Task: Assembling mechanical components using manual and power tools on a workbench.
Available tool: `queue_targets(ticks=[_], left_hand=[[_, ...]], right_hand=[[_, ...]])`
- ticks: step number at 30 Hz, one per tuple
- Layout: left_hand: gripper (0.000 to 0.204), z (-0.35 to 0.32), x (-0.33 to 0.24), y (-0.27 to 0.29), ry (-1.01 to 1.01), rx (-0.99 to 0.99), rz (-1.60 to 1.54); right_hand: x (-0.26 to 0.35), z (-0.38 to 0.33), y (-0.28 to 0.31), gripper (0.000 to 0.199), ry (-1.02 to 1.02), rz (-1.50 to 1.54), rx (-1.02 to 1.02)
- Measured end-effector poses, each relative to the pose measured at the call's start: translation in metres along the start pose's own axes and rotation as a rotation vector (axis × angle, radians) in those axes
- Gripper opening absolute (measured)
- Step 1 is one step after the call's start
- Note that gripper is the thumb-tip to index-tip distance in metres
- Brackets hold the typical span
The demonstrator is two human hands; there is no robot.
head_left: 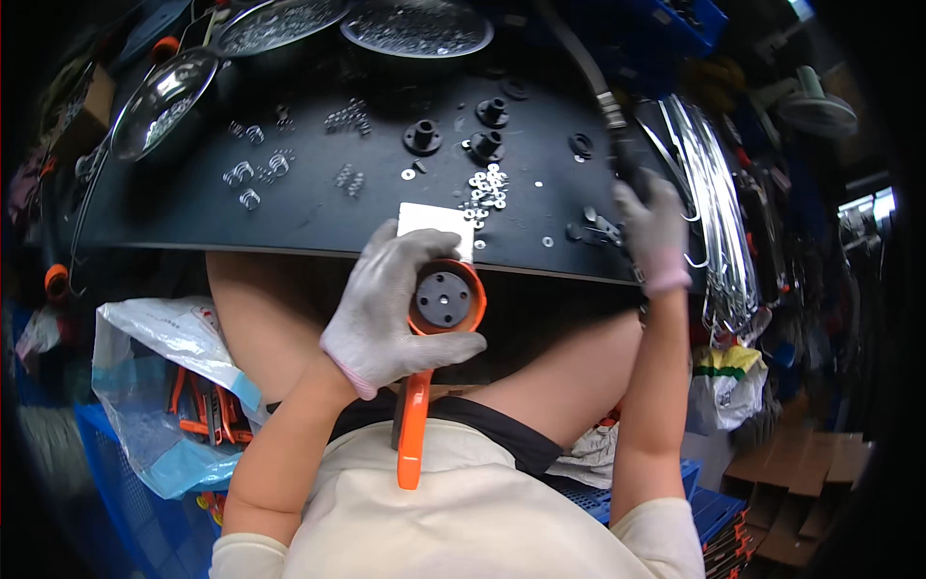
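My left hand (391, 299), in a grey glove with a pink cuff, is closed round the round head of an orange tool (413, 434). Its orange handle hangs down toward my lap. Inside the orange ring sits a dark disc (444, 297) with several small holes, facing up. My gloved right hand (656, 227) is at the right of the table, somewhat blurred. Its fingers close on the lower end of a black tool (625, 145) fed by a hose with a metal fitting (608, 104). The fingers partly hide this tool. A white block (434, 220) lies just beyond my left hand.
On the dark table (318, 212) lie springs (347, 118), white washers (487, 188) and black flanged parts (422, 137). Metal bowls (417, 27) stand at the back. Long metal strips (714, 212) hang at the right. A plastic bag (164, 338) with orange tools sits at the left.
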State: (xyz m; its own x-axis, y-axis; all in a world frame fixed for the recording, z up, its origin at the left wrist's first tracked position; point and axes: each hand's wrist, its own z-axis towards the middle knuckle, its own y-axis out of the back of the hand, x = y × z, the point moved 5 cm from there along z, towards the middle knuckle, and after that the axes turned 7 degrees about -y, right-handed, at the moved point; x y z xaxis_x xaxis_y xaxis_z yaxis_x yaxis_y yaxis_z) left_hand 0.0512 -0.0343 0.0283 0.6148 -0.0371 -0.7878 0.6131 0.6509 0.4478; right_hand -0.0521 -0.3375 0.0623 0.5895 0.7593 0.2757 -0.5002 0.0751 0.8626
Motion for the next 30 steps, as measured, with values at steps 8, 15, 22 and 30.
queue_targets(ticks=[8,15,22,30], left_hand=[[0.075,-0.007,0.009,-0.009,0.062,-0.052,-0.114],[0.075,-0.012,0.014,-0.011,0.085,-0.103,-0.108],[0.063,-0.01,0.012,-0.009,0.093,-0.154,-0.184],[0.077,-0.014,0.013,-0.011,0.118,-0.12,-0.063]], right_hand=[[0.083,-0.034,0.073,0.079,-0.057,2.03,0.526],[0.138,-0.038,0.036,0.067,-0.119,2.5,0.664],[0.148,-0.032,0.007,0.027,-0.136,2.4,0.779],[0.145,-0.035,0.007,0.037,0.016,2.171,0.588]])
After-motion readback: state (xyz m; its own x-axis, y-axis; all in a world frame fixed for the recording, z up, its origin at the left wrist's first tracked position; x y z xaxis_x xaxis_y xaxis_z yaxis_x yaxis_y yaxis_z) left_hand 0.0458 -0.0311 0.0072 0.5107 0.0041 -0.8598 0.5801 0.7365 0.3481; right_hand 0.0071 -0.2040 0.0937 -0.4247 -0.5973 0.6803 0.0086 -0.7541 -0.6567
